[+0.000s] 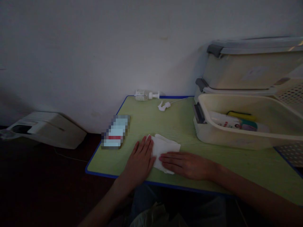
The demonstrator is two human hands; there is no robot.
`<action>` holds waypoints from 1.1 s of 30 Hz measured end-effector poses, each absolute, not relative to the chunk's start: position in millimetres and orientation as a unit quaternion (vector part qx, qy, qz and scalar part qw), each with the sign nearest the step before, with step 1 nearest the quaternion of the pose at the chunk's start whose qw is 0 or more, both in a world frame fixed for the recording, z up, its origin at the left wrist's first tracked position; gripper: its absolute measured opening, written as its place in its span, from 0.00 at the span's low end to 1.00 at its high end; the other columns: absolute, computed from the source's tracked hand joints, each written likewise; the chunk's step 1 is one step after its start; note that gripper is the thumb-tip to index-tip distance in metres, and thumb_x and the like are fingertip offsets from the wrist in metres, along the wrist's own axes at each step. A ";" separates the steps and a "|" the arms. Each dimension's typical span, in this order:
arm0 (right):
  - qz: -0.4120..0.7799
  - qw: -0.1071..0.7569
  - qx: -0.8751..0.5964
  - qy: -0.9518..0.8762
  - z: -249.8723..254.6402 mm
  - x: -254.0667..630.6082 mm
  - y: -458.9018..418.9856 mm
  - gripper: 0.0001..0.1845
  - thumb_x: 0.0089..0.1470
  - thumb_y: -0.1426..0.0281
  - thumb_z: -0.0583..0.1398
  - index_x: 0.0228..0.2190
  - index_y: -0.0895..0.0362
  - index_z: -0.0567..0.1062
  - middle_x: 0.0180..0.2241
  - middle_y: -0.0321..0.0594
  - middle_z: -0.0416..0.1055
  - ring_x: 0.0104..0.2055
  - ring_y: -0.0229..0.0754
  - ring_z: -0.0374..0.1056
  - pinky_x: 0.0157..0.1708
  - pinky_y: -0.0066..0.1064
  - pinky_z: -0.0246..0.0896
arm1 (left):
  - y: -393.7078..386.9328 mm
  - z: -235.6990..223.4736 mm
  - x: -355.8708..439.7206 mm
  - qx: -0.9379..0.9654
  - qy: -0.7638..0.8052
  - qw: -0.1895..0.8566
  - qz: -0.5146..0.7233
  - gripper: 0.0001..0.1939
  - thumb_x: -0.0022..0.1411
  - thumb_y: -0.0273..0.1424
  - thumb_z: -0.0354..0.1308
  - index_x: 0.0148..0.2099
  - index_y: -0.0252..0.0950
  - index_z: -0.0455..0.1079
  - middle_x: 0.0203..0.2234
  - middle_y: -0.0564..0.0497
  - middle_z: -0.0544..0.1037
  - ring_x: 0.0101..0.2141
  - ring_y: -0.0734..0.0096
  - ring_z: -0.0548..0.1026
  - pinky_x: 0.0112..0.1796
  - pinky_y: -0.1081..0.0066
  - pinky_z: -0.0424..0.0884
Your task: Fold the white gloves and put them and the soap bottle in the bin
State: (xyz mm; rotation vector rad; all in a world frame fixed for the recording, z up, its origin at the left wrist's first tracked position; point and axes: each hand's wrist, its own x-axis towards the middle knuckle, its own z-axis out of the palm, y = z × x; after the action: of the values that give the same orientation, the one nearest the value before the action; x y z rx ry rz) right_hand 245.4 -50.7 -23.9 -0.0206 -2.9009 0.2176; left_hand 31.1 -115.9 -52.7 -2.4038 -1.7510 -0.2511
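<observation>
As left hand (139,161) and right hand (187,164) lie open and flat on white cloth (165,145) near the table's (151,123) front edge, even pressure seems best.

I can read no word or number for certain. The clear bottle (140,95) lying at the back of the counter (146,123) bears small print too fine for me. Inside the bin (227,141) to my right, the white package (219,118) shows red characters, blurred past reading. The pale marks on the box (224,71) behind are illegible, and pixel squares mask the screen of the device (116,130) on my left.
</observation>
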 end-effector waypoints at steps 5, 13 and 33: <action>0.229 0.102 -0.131 -0.959 -8.6 239.6 -49.4 0.20 0.61 0.73 0.44 0.48 0.56 0.69 0.49 0.42 0.69 0.51 0.37 0.64 0.51 0.31 0.60 | -115.5 -46.2 24.3 -0.815 -0.573 0.038 -0.080 0.25 0.66 0.32 0.38 0.61 0.27 0.50 0.61 0.40 0.52 0.61 0.60 0.47 0.57 0.56 0.52; 0.329 0.100 -0.128 -0.930 31.0 225.7 -40.9 0.17 0.57 0.78 0.47 0.43 0.57 0.70 0.42 0.43 0.73 0.41 0.39 0.70 0.42 0.31 0.62 | -112.1 -38.8 -0.2 -0.866 -0.482 -0.080 -0.103 0.38 0.60 0.47 0.48 0.65 0.34 0.39 0.62 0.42 0.46 0.62 0.63 0.41 0.59 0.56 0.46; 0.683 0.223 -0.292 -0.631 42.7 211.5 -38.0 0.14 0.54 0.59 0.54 0.30 0.58 0.69 0.26 0.36 0.67 0.28 0.35 0.64 0.31 0.28 0.62 | -101.4 2.3 -40.0 -0.620 -0.536 -0.473 -0.324 0.16 0.50 0.43 0.58 0.31 0.34 0.73 0.24 0.53 0.76 0.24 0.73 0.70 0.26 0.76 0.66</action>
State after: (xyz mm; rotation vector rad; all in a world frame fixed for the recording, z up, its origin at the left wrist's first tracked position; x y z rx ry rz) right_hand 211.5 -38.0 42.7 -0.8050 -1.7428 1.8864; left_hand -40.0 -101.4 2.3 -2.9029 -2.5100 -1.5193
